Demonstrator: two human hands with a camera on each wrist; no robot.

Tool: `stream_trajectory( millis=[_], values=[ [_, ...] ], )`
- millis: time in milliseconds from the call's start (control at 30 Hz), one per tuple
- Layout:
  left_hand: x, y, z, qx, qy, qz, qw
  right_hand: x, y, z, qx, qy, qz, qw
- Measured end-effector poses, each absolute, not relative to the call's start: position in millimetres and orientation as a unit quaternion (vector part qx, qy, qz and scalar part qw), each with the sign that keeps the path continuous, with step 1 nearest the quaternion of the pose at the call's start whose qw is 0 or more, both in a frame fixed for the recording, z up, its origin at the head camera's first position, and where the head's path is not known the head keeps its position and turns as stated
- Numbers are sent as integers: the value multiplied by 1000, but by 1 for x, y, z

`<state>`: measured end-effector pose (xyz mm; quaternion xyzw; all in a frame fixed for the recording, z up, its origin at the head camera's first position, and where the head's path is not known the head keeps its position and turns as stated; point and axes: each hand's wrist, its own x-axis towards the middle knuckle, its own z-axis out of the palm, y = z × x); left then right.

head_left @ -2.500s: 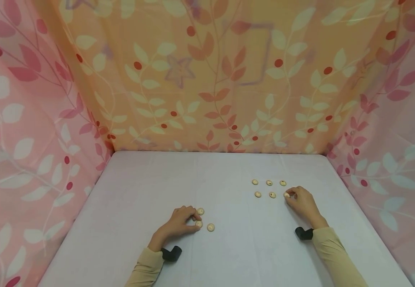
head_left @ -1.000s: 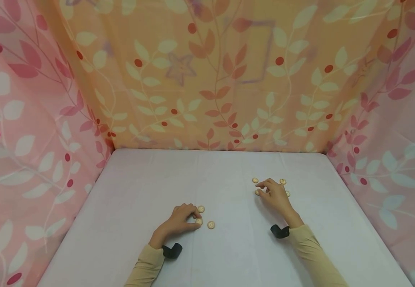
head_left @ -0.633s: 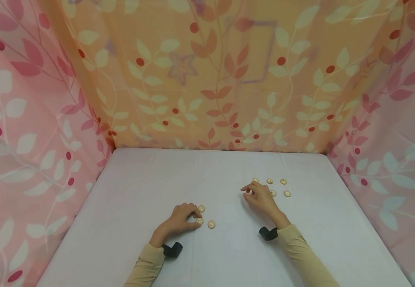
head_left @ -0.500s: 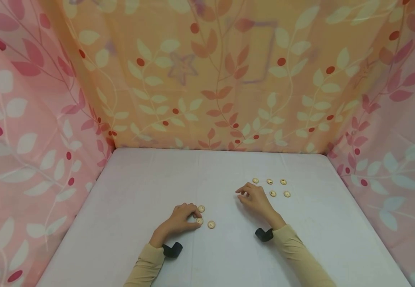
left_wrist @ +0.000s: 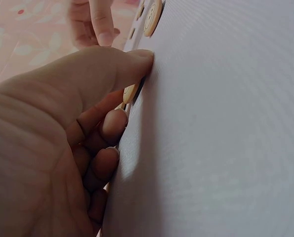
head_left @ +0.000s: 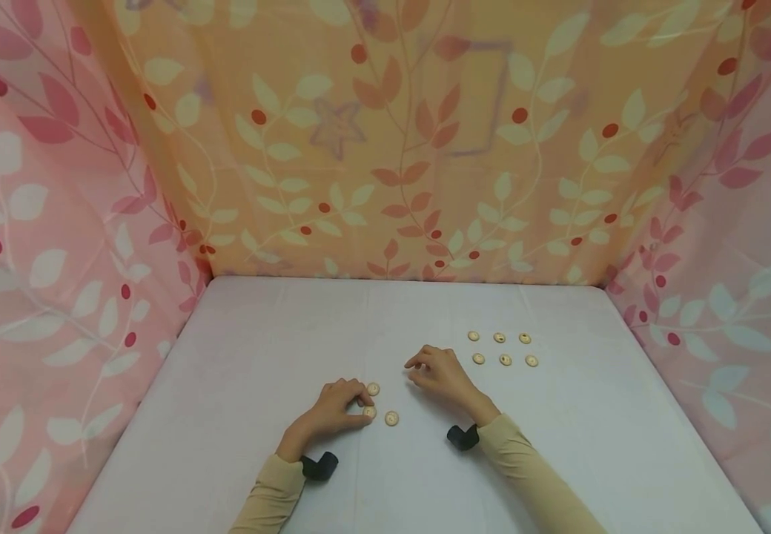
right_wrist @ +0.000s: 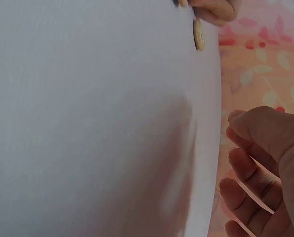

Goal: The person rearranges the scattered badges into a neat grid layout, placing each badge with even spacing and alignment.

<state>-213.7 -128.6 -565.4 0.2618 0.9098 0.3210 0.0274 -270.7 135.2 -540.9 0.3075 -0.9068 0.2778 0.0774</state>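
Near the table's middle, my left hand (head_left: pixel 335 409) holds a round, light wooden button (head_left: pixel 369 412) between thumb and fingers. In the left wrist view the thumb (left_wrist: pixel 132 64) covers part of that button (left_wrist: pixel 130 92). One more button (head_left: pixel 374 389) lies just behind it, and another button (head_left: pixel 391 418) to its right. My right hand (head_left: pixel 444 374) is over the table between these and the group at right, fingers loosely bent, nothing seen between thumb and fingers in the right wrist view.
At the right, several like buttons lie in two rows; one is the front-left button (head_left: pixel 478 359), another the back-right button (head_left: pixel 525 338). A white cloth covers the table (head_left: pixel 279 326). Patterned curtains (head_left: pixel 385 148) enclose its back and sides.
My right hand has let go of the front-right button of the two rows and moved left across the table toward my left hand. The left hand has stayed on its button.
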Motion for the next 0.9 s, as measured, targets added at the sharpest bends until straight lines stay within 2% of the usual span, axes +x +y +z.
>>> stream_trajectory(
  millis=[267, 667, 900],
  values=[
    [-212, -130, -566, 257, 907, 331, 44, -266, 110, -541, 347, -903, 249, 39],
    [-214, -129, -569, 266, 903, 335, 42, -258, 86, -541, 385, -897, 216, -10],
    [-214, -130, -566, 268, 900, 341, 41, -258, 82, -542, 403, -891, 208, 7]
  ],
)
